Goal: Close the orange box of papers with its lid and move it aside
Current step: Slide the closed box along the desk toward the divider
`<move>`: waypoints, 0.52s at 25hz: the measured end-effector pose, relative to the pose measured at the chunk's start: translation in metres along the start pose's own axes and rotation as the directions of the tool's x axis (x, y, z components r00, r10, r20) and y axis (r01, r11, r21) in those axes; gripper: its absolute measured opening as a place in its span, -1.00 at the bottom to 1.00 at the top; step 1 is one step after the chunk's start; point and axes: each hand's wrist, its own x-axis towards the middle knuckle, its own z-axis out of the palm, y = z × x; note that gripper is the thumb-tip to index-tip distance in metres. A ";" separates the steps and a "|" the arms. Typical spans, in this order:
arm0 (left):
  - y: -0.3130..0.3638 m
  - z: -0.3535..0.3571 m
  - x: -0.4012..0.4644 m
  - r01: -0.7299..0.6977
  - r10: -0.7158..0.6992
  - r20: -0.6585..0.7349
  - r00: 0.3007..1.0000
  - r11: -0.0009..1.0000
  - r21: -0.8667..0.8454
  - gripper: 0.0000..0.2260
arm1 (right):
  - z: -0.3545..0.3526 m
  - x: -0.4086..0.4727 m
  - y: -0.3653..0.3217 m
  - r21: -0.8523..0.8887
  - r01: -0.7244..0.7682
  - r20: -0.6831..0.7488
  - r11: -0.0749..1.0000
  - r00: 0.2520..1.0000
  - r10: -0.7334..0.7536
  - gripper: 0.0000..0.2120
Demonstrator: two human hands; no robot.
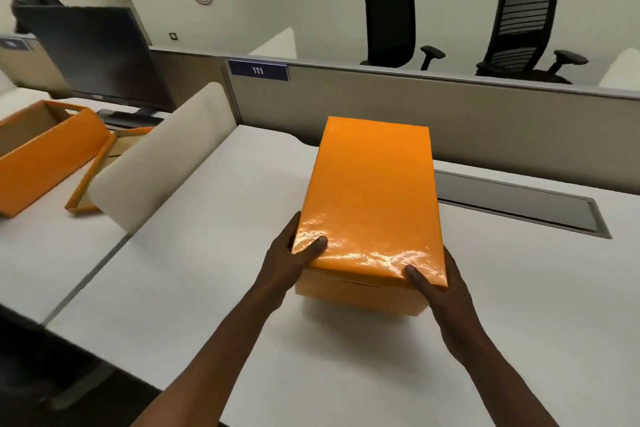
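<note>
- Orange, glossy lid [372, 191] sits on the orange box [360, 295], which stands near the middle of the white desk [194, 270], its far end close to the grey partition [381, 107].
- Left hand [294, 260] clasps the near left corner: thumb on top of the lid, fingers hidden down the side.
- Right hand [440, 288] clasps the near right corner likewise, thumb on the lid, fingers out of sight behind the box wall.
- Judged stage: closing appears done or nearly so; moving aside remains.
- Whether the lid is fully seated at the far end cannot be told from this view.
- Risk 1: both grips bear largely on the lid, so a lift could pull it off and leave the paper-laden base behind.
- Risk 2: the shiny wrap looks slippery; a loose squeeze may let the box slide from the hands.
- Risk 3: a sideways push to the left could strike the cream divider [162, 156], beyond which an open orange box [41, 163] and a spare lid [93, 173] already lie.
- Risk 4: tilting in transit may shift the papers inside.
</note>
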 end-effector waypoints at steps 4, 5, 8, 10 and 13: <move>0.006 -0.159 0.036 0.018 -0.019 -0.145 0.989 1.000 -0.009 -0.39 | 0.157 0.053 -0.029 -0.034 0.007 0.154 0.999 0.988 -0.002 0.01; 0.003 -0.166 0.042 0.031 -0.028 -0.127 0.992 0.999 0.025 -0.38 | 0.165 0.053 -0.029 -0.012 -0.001 0.139 1.000 0.990 0.003 0.05; 0.004 -0.181 0.060 0.061 -0.054 -0.092 0.994 0.995 0.073 -0.34 | 0.187 0.057 -0.020 0.020 -0.023 0.072 1.000 0.997 0.022 0.01; 0.006 -0.211 0.075 0.070 -0.063 -0.107 0.992 0.995 0.067 -0.48 | 0.222 0.065 -0.023 0.043 -0.029 0.081 0.999 0.996 0.025 -0.01; 0.006 -0.276 0.106 0.081 -0.072 -0.118 0.990 0.994 0.071 -0.67 | 0.294 0.085 -0.028 0.037 -0.028 0.080 0.999 0.996 0.025 0.00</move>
